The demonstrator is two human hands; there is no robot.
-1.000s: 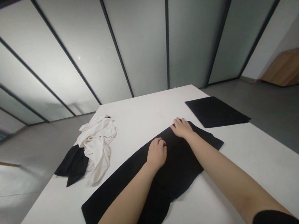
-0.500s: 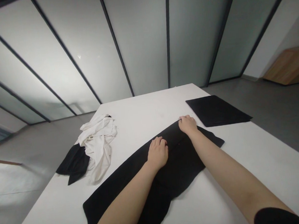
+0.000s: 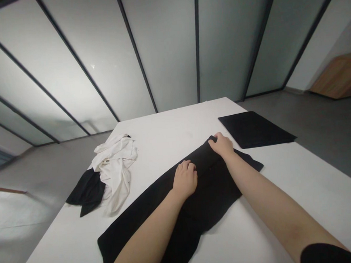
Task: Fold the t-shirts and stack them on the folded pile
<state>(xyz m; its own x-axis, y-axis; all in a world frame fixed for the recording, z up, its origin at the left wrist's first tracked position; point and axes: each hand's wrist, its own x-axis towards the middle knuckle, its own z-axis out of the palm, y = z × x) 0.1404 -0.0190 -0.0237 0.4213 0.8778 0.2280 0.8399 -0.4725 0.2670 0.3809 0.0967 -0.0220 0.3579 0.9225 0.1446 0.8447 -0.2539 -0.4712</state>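
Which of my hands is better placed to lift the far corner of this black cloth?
Probably your right hand: its thumb and fingers are at that corner, while your left hand rests nearer the middle of the black cloth.

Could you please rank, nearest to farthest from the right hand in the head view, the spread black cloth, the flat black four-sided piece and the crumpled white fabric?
From the right hand:
1. Spread black cloth: touching the hand.
2. Flat black four-sided piece: to the hand's right.
3. Crumpled white fabric: well to the left, across the white table.
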